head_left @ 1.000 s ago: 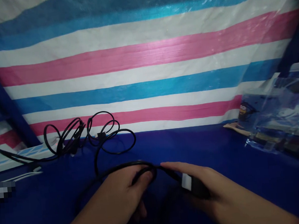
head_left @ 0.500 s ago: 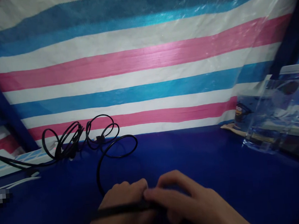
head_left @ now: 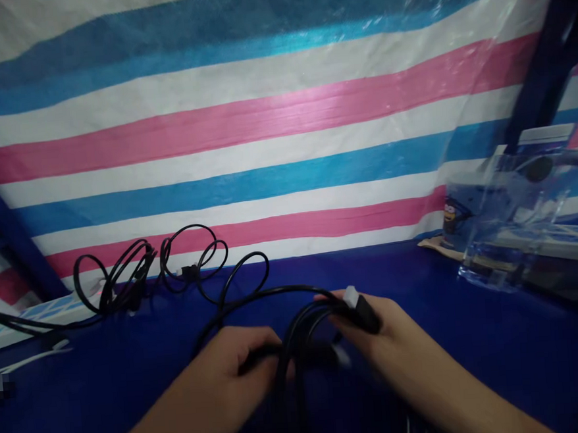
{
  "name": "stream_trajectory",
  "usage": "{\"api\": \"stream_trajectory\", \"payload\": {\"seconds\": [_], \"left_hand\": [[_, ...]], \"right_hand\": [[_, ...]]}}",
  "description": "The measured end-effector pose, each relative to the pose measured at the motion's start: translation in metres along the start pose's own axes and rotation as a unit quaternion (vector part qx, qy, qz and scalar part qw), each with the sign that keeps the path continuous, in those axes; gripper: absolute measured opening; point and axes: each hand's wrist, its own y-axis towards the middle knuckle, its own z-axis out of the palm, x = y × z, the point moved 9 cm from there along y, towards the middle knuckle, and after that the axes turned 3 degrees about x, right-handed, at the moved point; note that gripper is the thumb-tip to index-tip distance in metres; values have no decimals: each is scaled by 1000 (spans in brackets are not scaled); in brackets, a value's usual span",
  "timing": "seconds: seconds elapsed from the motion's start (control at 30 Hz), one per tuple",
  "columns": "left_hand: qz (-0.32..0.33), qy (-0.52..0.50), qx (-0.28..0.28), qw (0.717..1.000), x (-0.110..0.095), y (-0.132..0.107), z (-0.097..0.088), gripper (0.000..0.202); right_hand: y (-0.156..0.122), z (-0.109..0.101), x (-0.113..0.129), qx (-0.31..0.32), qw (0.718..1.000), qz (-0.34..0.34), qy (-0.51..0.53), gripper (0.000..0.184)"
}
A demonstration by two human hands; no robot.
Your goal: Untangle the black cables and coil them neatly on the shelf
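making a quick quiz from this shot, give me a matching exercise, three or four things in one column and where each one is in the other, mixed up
Things:
1. black cable
2. second cable bundle
3. clear plastic bag
4. striped tarp

Places:
A. hanging behind the blue table
B. far right of the table
C. gripped by the left hand and right hand
D. far left, below the tarp

Pairs: 1-C, 2-D, 3-B, 4-A

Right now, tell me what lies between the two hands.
Head view: loops of black cable bridge the gap between left hand and right hand.
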Motion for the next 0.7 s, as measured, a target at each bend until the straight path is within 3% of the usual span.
{"api": "stream_trajectory", "payload": {"seconds": [0.07,0.13,0.23,0.3,0.43,0.5,0.57,0.7], "left_hand": [[-58,-16,74,995,14,2,17,12],[-113,-74,69,988,32,6,22,12],[-164,-165,8,973,53,10,20,29],[-135,-172,-20,976,53,10,18,39],[21,-78,-111,991,16,3,4,33],[90,5,-109,990,-11,-1,7,35],[140,46,-44,988,-37,-4,22,40],[164,28,117,979,-71,-14,56,35]], "right_hand": [[5,-5,-10,-7,998,50,44,30],[4,-15,-7,-43,998,34,33,39],[-9,-30,25,-119,981,-103,-110,39],[-23,-27,47,-140,948,-184,-217,53],[-40,-14,70,-137,895,-234,-354,77],[-42,-6,77,-100,882,-243,-390,82],[-44,-1,86,-72,866,-264,-419,89],[-51,1,106,-44,824,-332,-457,90]]}}
